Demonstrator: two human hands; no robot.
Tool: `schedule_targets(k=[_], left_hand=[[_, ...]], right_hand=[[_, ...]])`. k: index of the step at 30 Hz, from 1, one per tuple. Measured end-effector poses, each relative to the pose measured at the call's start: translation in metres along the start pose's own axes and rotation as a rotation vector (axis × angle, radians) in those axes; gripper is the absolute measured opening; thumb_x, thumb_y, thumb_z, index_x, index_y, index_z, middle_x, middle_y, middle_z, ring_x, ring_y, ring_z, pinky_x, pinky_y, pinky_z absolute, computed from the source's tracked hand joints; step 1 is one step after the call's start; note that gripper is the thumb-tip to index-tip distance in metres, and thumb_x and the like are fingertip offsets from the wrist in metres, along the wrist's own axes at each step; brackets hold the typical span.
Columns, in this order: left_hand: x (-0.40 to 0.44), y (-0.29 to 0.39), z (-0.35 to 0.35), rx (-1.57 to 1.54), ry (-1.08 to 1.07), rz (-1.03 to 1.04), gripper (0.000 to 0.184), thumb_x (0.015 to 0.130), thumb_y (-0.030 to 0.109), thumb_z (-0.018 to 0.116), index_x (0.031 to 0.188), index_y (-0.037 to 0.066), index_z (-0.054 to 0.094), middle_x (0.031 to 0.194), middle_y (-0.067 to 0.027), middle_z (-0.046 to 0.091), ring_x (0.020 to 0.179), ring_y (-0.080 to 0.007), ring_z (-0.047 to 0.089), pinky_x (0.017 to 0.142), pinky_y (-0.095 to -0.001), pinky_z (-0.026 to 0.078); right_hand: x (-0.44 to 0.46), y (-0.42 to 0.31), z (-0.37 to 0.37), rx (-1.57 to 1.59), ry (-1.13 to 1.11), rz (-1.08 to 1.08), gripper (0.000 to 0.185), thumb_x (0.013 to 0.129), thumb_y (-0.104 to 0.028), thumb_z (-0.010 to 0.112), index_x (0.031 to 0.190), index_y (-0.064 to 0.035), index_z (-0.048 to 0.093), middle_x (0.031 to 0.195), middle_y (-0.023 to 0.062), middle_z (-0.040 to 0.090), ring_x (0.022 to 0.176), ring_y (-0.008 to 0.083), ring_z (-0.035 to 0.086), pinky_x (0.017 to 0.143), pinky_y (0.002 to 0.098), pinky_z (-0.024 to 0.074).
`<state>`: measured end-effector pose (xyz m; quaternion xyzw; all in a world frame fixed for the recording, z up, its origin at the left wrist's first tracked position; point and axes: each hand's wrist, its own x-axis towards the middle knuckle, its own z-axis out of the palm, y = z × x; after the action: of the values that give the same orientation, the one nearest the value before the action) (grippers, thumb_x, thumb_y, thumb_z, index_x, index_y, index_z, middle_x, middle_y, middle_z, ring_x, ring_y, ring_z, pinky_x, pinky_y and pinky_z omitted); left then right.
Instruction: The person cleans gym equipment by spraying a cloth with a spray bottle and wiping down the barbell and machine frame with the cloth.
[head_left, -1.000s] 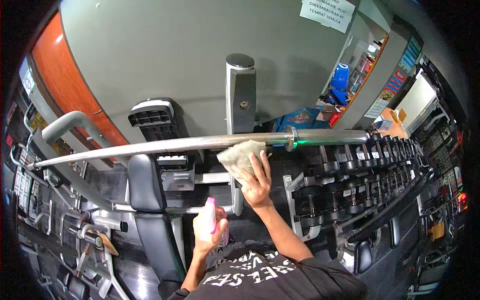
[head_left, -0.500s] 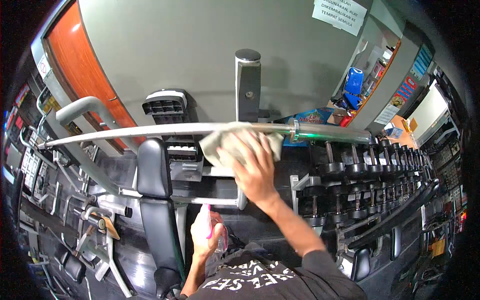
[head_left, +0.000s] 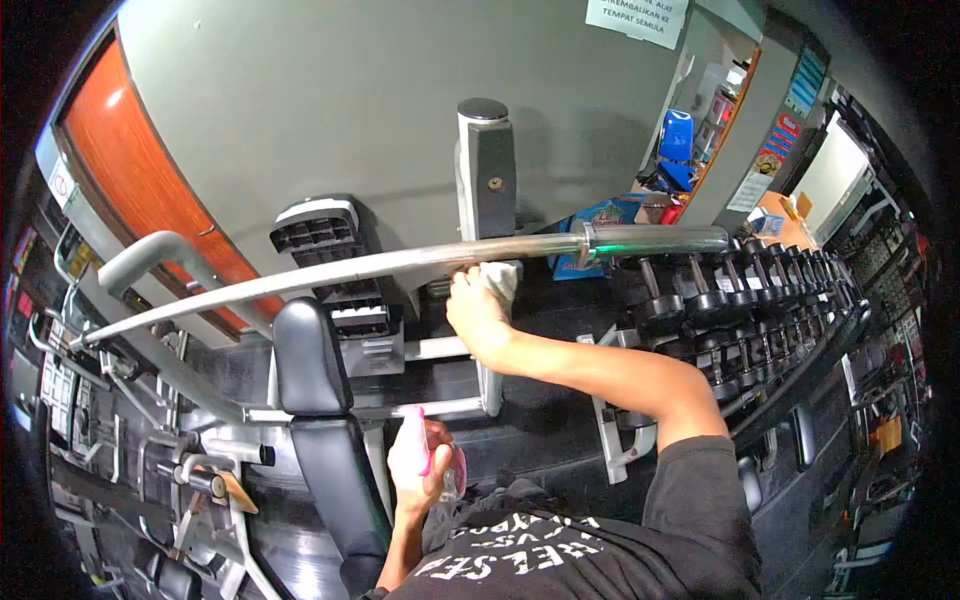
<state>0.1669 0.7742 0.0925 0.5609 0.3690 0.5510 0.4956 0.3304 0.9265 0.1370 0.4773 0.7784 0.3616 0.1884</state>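
Note:
A long metal barbell (head_left: 340,272) lies across the view, its thick sleeve at the right end. Just under the bar is my right hand (head_left: 478,312), closed on a bunched pale cloth (head_left: 499,281); whether the cloth touches the bar's underside I cannot tell. Low in the middle, near my body, my left hand (head_left: 415,465) wraps around a clear spray bottle (head_left: 455,475) with a pink trigger head. Part of the bottle is hidden behind the fingers.
A black padded bench (head_left: 313,360) stands left of my hands. On the right is a rack of dumbbells (head_left: 705,300). A grey upright post (head_left: 487,185) rises behind the bar, before a grey wall. An orange-brown door (head_left: 150,160) is at the far left.
My right hand has gone from laying the cloth over the bar to holding it bunched below the bar. The view has turned slightly right. My left hand still holds the spray bottle.

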Motion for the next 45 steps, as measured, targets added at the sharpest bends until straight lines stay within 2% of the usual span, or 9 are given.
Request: schedule_targets(k=[8, 11, 16, 20, 34, 37, 39, 41, 45], left_hand=[[0.018, -0.003, -0.052, 0.108, -0.152, 0.016, 0.038, 0.083, 0.025, 0.068, 0.104, -0.002, 0.053, 0.072, -0.0055, 0.059, 0.057, -0.0103, 0.056, 0.056, -0.0239, 0.047], [0.03, 0.0, -0.053, 0.101, -0.183, 0.025, 0.037, 0.084, 0.027, 0.065, 0.097, -0.004, 0.051, 0.072, -0.0066, 0.058, 0.06, -0.0105, 0.055, 0.057, -0.0253, 0.046], [0.054, -0.003, -0.028, 0.192, -0.304, 0.025, 0.019, 0.078, 0.002, 0.066, 0.096, 0.001, 0.057, 0.074, -0.0013, 0.059, 0.059, -0.0058, 0.052, 0.053, -0.0213, 0.043], [0.059, -0.026, 0.002, 0.117, -0.278, -0.09, 0.02, 0.079, 0.005, 0.069, 0.095, 0.002, 0.057, 0.071, -0.003, 0.057, 0.06, -0.009, 0.054, 0.056, -0.0246, 0.046], [0.051, -0.065, 0.039, 0.221, -0.177, -0.069, 0.015, 0.08, 0.008, 0.068, 0.088, 0.004, 0.056, 0.065, -0.0026, 0.055, 0.057, -0.0091, 0.051, 0.054, -0.0252, 0.043], [0.044, -0.057, 0.044, 0.186, -0.159, -0.073, 0.013, 0.08, 0.007, 0.067, 0.087, 0.004, 0.056, 0.064, -0.0025, 0.055, 0.054, -0.0079, 0.051, 0.052, -0.024, 0.042], [0.039, -0.053, 0.045, 0.178, -0.153, -0.084, 0.013, 0.08, 0.006, 0.066, 0.087, 0.003, 0.056, 0.063, -0.0025, 0.055, 0.054, -0.0077, 0.051, 0.051, -0.0237, 0.043], [0.033, -0.054, 0.043, 0.171, -0.147, -0.102, 0.012, 0.08, 0.005, 0.066, 0.087, 0.003, 0.056, 0.063, -0.0025, 0.056, 0.053, -0.0074, 0.051, 0.051, -0.0234, 0.043], [0.027, -0.063, 0.029, 0.238, -0.184, -0.06, 0.014, 0.08, 0.006, 0.065, 0.089, 0.003, 0.056, 0.062, -0.0021, 0.056, 0.052, -0.0069, 0.053, 0.051, -0.0227, 0.044]], right_hand=[[-0.074, 0.041, -0.048, 0.313, 0.167, 0.158, 0.023, 0.076, -0.019, 0.057, 0.095, -0.0082, 0.064, 0.098, 0.0099, 0.061, 0.11, 0.0258, 0.051, 0.099, 0.0394, 0.0354], [-0.103, 0.07, -0.062, 0.617, 0.349, 0.495, 0.026, 0.074, -0.01, 0.057, 0.1, -0.0104, 0.062, 0.094, 0.0086, 0.059, 0.097, 0.0243, 0.056, 0.082, 0.0378, 0.0472], [-0.157, 0.043, -0.007, 1.684, 0.499, 0.919, 0.044, 0.08, 0.007, 0.048, 0.123, -0.0036, 0.053, 0.117, 0.0116, 0.059, 0.11, 0.0196, 0.056, 0.095, 0.0302, 0.0409], [-0.174, -0.053, 0.052, 2.112, 0.868, 1.668, 0.038, 0.092, -0.012, 0.054, 0.128, 0.0003, 0.046, 0.125, 0.0095, 0.052, 0.115, 0.0177, 0.049, 0.1, 0.0308, 0.0357], [-0.15, -0.078, 0.081, 2.409, 0.997, 1.663, 0.048, 0.091, -0.022, 0.057, 0.132, -0.003, 0.039, 0.129, 0.0096, 0.048, 0.118, 0.0214, 0.048, 0.098, 0.0384, 0.0412], [-0.116, -0.085, 0.087, 1.942, 0.905, 1.591, 0.038, 0.091, -0.019, 0.058, 0.121, 0.0025, 0.051, 0.133, 0.014, 0.046, 0.12, 0.0246, 0.048, 0.099, 0.0395, 0.0396], [-0.079, -0.074, 0.085, 1.165, 1.125, 1.032, 0.038, 0.087, -0.01, 0.058, 0.123, 0.0013, 0.052, 0.137, 0.02, 0.043, 0.124, 0.0312, 0.045, 0.1, 0.0414, 0.0392], [-0.056, -0.056, 0.067, 0.904, 0.823, 0.709, 0.048, 0.081, -0.003, 0.056, 0.129, -0.0057, 0.051, 0.137, 0.0219, 0.042, 0.127, 0.0385, 0.041, 0.103, 0.0424, 0.0371], [-0.024, -0.072, 0.075, 0.952, 0.619, 0.714, 0.053, 0.08, -0.003, 0.053, 0.131, -0.0182, 0.052, 0.14, 0.0141, 0.042, 0.129, 0.0341, 0.038, 0.104, 0.0409, 0.0378]])
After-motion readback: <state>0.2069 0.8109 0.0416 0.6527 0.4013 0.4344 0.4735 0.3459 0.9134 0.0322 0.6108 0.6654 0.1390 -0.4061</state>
